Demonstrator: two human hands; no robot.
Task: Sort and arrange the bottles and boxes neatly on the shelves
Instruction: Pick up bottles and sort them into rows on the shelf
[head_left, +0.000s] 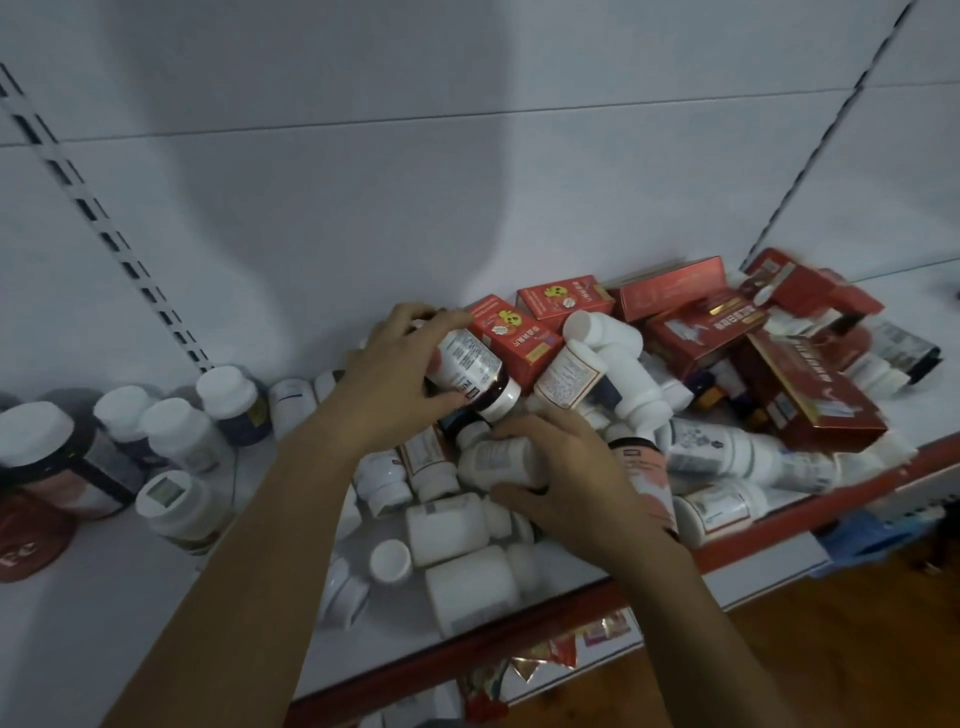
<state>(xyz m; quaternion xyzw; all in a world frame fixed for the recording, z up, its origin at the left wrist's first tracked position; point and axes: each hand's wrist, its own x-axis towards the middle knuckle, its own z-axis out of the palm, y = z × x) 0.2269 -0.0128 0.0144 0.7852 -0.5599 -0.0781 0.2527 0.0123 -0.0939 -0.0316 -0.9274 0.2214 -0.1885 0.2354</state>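
Observation:
A heap of white bottles and red boxes covers the middle and right of the white shelf. My left hand grips a dark bottle with a white cap and label, held tilted above the heap. Just below it, my right hand closes around a white bottle lying on its side in the pile. Several bottles stand upright at the left of the shelf.
The shelf's red front edge runs diagonally below my arms. Slotted uprights rise along the white back panel. A large dark jar and a red lid sit far left. A lower shelf holds packets.

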